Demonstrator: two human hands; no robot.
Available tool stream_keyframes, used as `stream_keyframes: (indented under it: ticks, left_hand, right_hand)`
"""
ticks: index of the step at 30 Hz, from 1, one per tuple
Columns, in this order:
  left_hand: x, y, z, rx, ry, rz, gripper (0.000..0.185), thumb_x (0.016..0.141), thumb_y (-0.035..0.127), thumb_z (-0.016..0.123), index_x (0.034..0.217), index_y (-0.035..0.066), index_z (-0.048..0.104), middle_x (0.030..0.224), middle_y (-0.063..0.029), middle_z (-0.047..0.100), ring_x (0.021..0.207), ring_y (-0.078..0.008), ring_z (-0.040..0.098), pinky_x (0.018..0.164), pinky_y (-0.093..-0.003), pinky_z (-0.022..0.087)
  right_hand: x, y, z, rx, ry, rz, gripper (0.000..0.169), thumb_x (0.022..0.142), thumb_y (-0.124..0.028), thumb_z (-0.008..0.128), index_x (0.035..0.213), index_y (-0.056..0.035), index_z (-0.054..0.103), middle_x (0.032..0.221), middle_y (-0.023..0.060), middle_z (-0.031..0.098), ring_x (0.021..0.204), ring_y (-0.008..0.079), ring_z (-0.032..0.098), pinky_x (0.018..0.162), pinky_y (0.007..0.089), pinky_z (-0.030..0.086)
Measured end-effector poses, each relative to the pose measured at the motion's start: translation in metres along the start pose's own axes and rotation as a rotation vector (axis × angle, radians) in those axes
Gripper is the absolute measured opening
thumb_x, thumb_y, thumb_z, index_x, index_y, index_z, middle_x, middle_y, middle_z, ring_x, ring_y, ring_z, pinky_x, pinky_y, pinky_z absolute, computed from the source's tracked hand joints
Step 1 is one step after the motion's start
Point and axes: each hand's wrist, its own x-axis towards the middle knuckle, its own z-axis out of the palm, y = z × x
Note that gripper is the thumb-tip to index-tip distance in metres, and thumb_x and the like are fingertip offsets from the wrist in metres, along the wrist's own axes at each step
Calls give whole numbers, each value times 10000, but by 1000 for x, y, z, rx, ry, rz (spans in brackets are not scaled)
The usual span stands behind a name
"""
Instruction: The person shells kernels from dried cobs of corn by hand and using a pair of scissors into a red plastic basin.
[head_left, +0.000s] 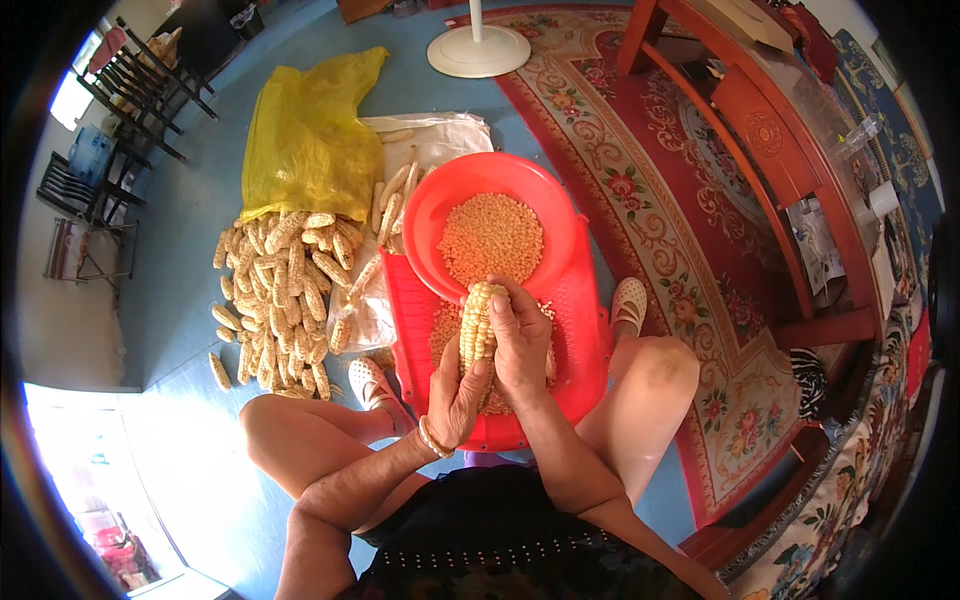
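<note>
Both my hands are on a dried corn cob (475, 330) full of pale yellow kernels. My left hand (454, 401) grips its lower end, thumb along the side. Around the upper part is my right hand (523, 341), its thumb pressed on the kernels near the tip. Beneath the cob lies a red plastic tray (412, 315) with loose kernels (444, 334) in it. A red plastic basin (431, 202) rests on the tray's far part and holds a heap of shelled kernels (491, 234). My hands hide part of the tray.
Many unshelled cobs (289, 300) spill from a yellow mesh sack (311, 142) on the blue floor at left. Bare cobs (394, 199) lie on a white sheet (450, 135) behind the tray. A white stand base (478, 51), a patterned carpet (637, 202) and a wooden table (765, 135) stand beyond.
</note>
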Motion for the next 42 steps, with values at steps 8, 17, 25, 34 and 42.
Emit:
stream_keyframes:
  ticks: [8,17,25,34,42]
  left_hand:
    - [0,5,3,53,11,42,458,929,240,445,1268,-50,343,1121,-127,534,1022,-176,515,858,-287,408]
    - [0,3,1,101,-8,47,453,928,219,442,1267,-59,331,1104,-145,541,1011,-182,526,843,-286,417]
    - [-3,1,1,214,-38,76,449,922,196,447,1266,-67,328,1107,-170,544,1042,-223,532,860,-303,415]
    - [-2,8,5,266,28,147,453,909,198,473,1266,-45,338,1056,-186,572,995,-255,576,819,-323,450]
    - [-8,5,2,329,20,94,415,883,164,508,1213,-52,380,985,-215,577,904,-306,604,741,-338,477]
  right_hand:
    - [1,2,-7,120,-28,55,315,885,-139,523,1138,41,472,976,122,590,879,199,607,774,292,499]
    - [-1,-4,-7,49,-107,0,355,887,-122,504,1191,44,428,1024,119,574,912,182,588,796,277,479]
    - [-4,15,-10,-201,55,-167,293,876,-60,358,1125,25,486,929,91,587,814,149,586,738,259,481]
    - [-5,-8,-5,-7,13,0,274,863,-156,469,1053,33,529,897,58,567,793,101,529,721,243,437]
    - [-7,6,-16,132,12,134,320,795,-23,391,1091,59,480,917,155,596,801,220,617,739,324,520]
